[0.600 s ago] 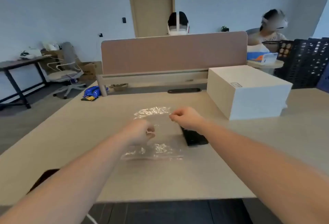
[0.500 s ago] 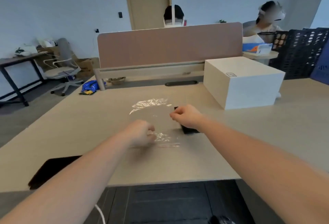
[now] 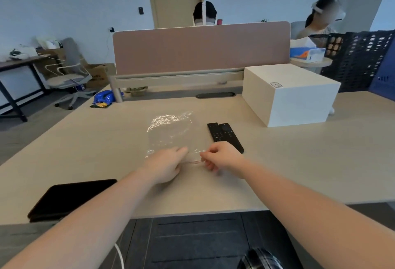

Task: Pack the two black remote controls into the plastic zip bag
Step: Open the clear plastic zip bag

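Note:
A clear plastic zip bag (image 3: 171, 134) lies flat on the beige table (image 3: 299, 161), its zip edge with a thin red line nearest me. My left hand (image 3: 164, 166) presses and grips that near edge at the left. My right hand (image 3: 220, 158) pinches the same edge at its right end. Two black remote controls lie side by side just right of the bag: a shorter one (image 3: 216, 132) and a longer one (image 3: 232, 137) whose near end is beside my right hand. Both remotes are outside the bag.
A white box (image 3: 290, 95) stands at the right rear of the table. A black flat case (image 3: 70, 198) lies near the front left edge. A pink divider panel (image 3: 201, 48) closes the back, with two people beyond it. A dark crate (image 3: 361, 61) stands far right.
My hands have come closer to me and nearer each other along the bag's near edge. The bag now lies flatter, and both remotes show fully.

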The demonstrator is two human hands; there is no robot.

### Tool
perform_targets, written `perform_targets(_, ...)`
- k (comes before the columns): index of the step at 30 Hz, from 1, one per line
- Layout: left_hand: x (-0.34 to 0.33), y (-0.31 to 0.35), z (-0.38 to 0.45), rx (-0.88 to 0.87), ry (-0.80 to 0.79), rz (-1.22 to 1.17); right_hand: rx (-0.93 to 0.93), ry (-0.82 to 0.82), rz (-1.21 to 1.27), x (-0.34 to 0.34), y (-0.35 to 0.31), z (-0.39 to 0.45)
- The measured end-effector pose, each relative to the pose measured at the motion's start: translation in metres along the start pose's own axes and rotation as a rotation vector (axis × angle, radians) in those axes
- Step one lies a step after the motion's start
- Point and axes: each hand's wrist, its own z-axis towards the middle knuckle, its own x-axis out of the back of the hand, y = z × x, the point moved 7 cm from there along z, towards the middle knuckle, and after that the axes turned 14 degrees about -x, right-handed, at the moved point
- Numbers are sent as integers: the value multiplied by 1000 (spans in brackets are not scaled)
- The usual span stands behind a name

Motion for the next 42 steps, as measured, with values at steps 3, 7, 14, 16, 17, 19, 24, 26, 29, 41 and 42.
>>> perform_targets(3, -1, -4, 5, 8, -66, -12, -25, -34, 23, -4, 3, 3)
perform_targets(7, -3, -6, 7, 30, -91, -33, -69, -54, 29, -5, 4, 5)
perform_targets(14, -1, -9, 4, 89, 117, -220, -90, -42, 19, -6, 5, 8)
perform_targets(16, 4, -10, 5, 125, 200, -276, -111, -49, 54, -6, 6, 7)
perform_targets(17, 7, -11, 6, 146, 248, -302, -120, -57, 83, -7, 6, 7)
perform_targets(19, 13, -12, 6, 191, 355, -406, -137, -90, 168, -8, 5, 4)
perform_targets(24, 23, -16, 5, 273, 491, -689, -133, -174, 531, -15, -2, 2)
perform_targets(26, 26, -14, 4, 282, 496, -732, -104, -182, 633, -16, -5, 2)
perform_targets(29, 31, -10, 4, 256, 447, -675, -71, -184, 678, -17, -9, 2)
perform_targets(41, 27, 2, 2, 216, 496, -860, 118, 49, 395, -4, -18, -3)
perform_targets(42, 27, 4, 2, 207, 492, -866, 127, 64, 386, -3, -19, -3)
